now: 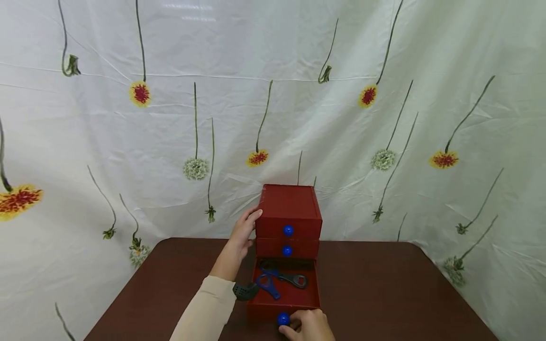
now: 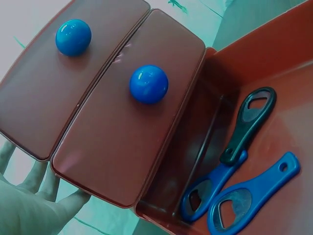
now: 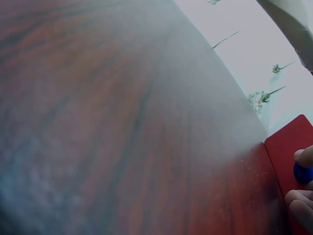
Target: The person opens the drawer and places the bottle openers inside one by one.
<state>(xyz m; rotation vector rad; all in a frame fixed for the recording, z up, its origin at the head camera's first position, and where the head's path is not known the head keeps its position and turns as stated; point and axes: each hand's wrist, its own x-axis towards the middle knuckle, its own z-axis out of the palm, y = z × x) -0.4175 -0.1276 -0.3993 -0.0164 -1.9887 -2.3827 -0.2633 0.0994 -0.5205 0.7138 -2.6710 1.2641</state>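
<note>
A red cabinet with three stacked drawers stands on the table, with a blue ball knob on each drawer. The bottom drawer is pulled out, while the upper two are closed. Inside it lie a black bottle opener and two blue bottle openers, one partly beneath the black one. My left hand rests against the cabinet's left side, fingers extended along it. Down at the front, my right hand pinches the bottom drawer's blue knob between thumb and fingers.
The dark brown wooden table extends to both sides of the cabinet. Behind it hangs a pale curtain printed with flowers. A black band sits on the left wrist, overlapping the open drawer's left edge in the head view.
</note>
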